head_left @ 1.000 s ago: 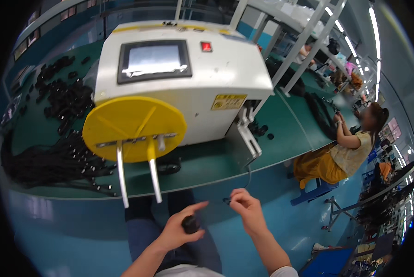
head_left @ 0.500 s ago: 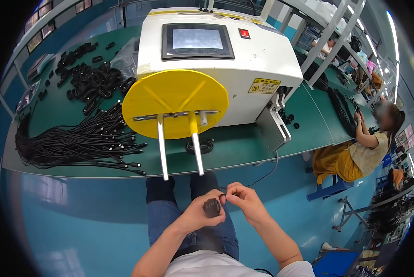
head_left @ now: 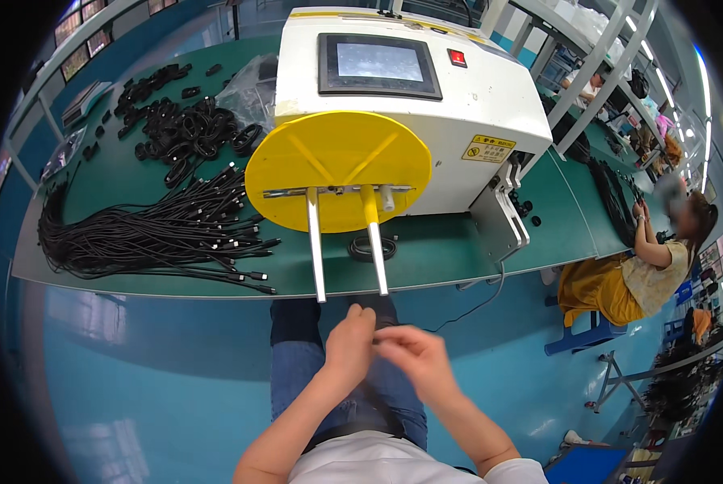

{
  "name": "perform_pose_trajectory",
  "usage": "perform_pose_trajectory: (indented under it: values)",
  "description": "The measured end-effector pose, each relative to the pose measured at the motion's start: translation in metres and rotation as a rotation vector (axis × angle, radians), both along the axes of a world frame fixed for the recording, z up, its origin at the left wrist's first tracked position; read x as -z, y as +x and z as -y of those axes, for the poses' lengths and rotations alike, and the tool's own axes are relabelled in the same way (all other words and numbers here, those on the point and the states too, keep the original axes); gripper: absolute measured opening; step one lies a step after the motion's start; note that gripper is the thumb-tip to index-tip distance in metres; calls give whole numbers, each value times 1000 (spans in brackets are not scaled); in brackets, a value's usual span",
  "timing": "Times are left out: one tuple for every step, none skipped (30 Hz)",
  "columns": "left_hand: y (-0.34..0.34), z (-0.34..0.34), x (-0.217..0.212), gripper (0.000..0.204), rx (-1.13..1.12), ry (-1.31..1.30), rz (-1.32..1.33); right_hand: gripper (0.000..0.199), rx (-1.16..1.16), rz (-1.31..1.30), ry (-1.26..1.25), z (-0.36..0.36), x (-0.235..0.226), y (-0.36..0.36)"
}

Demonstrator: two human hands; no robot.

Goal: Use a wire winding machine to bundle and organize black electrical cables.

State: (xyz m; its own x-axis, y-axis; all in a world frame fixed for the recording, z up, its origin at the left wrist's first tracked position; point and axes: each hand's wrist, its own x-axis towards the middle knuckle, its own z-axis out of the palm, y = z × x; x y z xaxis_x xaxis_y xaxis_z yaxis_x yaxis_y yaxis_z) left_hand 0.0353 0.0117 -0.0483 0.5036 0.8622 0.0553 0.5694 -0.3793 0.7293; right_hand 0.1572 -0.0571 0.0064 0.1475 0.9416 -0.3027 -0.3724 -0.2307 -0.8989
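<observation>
My left hand (head_left: 350,345) is closed in front of my lap, its back turned up. It is wrapped round a small coil of black cable, which showed half a second ago and is now hidden by the hand. Close against it, my right hand (head_left: 416,356) is slightly blurred, its thumb and fingers pinched at a small dark piece beside the left fingers. Just beyond both hands, a yellow disc (head_left: 289,165) carries a bare metal rod (head_left: 317,258) and a second rod (head_left: 378,254) with a yellow base. A coiled black cable (head_left: 361,249) lies beneath the disc.
A white machine (head_left: 491,109) with a screen (head_left: 378,62) stands on the green table (head_left: 160,282). Left lie a bundle of black cables (head_left: 135,234) and a heap of cable coils (head_left: 188,133). At right a co-worker (head_left: 644,270) sits on a blue stool (head_left: 583,335).
My left hand has turned over, hiding the coil that showed in it. The right hand has moved in against the left. The machine and table sit further right and slightly higher in view.
</observation>
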Motion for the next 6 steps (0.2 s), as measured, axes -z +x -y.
perform_pose_trajectory:
  values:
    - [-2, -4, 9, 32, -17, -41, 64, 18, -98, 398, 195, 2, 0, -13]
    - [-5, -8, 15, 33, -36, -81, 129, 23, -197, 795, 392, 5, 0, -20]
    - [-10, -10, 19, 34, -56, -120, 194, 23, -202, 794, 396, 8, 2, -21]
    - [-13, -14, 18, 34, -57, -114, 195, 24, -219, 738, 350, 8, 8, -20]
    - [-17, -17, 12, 33, -37, -99, 218, 26, -236, 682, 305, 7, 16, -18]
    - [-25, -16, 3, 36, -21, -86, 236, 28, -259, 621, 259, 8, 23, -15]
